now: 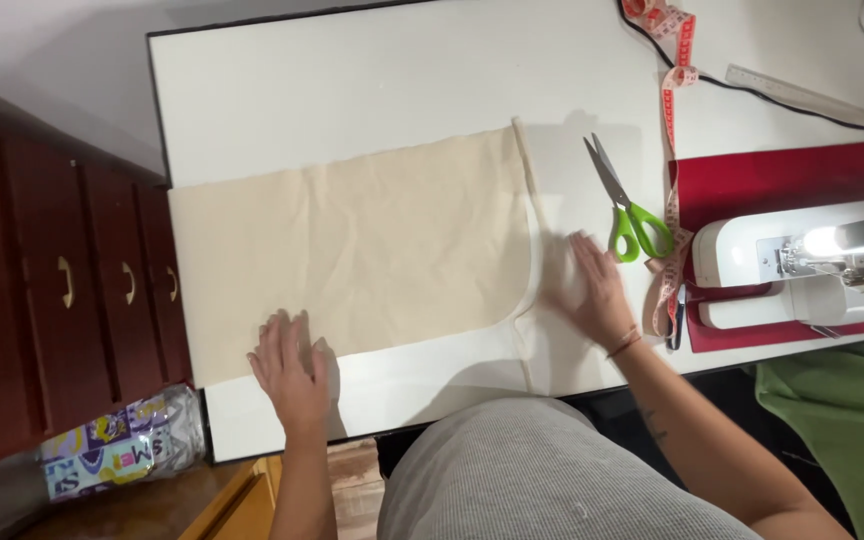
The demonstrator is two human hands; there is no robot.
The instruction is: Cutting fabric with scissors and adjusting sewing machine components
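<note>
A cream cloth (352,245) is laid flat on the white table (352,70), its long axis running left to right. The left hand (290,372) is pressed flat, fingers spread, on the near left edge; the right hand (597,290) is laid open on the cloth's right end — just beside green-handled scissors (627,205). No containers are seen — only a sewing machine (802,265) further right.

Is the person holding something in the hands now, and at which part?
Nothing is gripped. The left hand lies flat on the lower edge of the cream fabric; the right hand presses flat beside its curved right end.
</note>
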